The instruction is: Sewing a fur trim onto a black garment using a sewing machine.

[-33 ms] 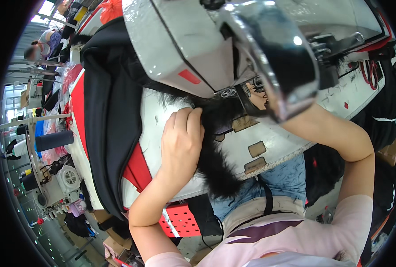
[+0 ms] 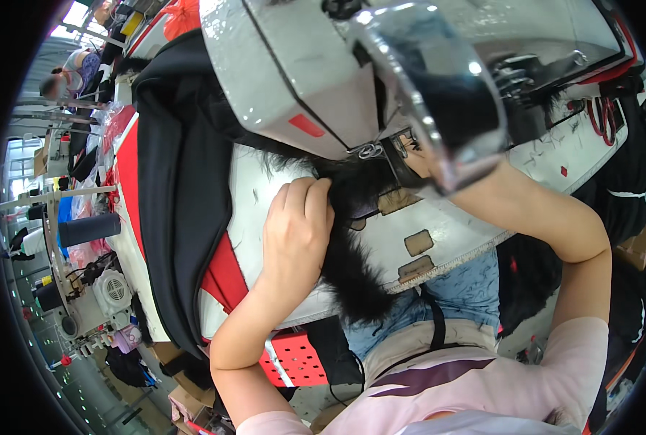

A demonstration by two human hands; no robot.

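My left hand (image 2: 299, 225) rests on the white table (image 2: 265, 163) with its fingers curled together on the edge of a black fur strip (image 2: 355, 279). The strip runs from under the sewing machine (image 2: 294, 94) toward my lap, and its near end hangs over the table's front edge. My right hand (image 2: 417, 161) is beside the machine's needle area, on the right of the fur. A large shiny chrome part (image 2: 475, 109) covers most of that hand, so its fingers cannot be made out.
Folded black cloth (image 2: 178, 181) lies along the left side, over red fabric (image 2: 225, 275). Scissors with red handles (image 2: 604, 119) lie at the far right. Brown patches (image 2: 419, 242) mark the tabletop. A red perforated panel (image 2: 294, 359) shows below the table. Another person (image 2: 69, 78) is at the far left.
The chrome part has shifted slightly left. My right hand and forearm have moved a little the same way. My left hand and the fur strip look almost unchanged.
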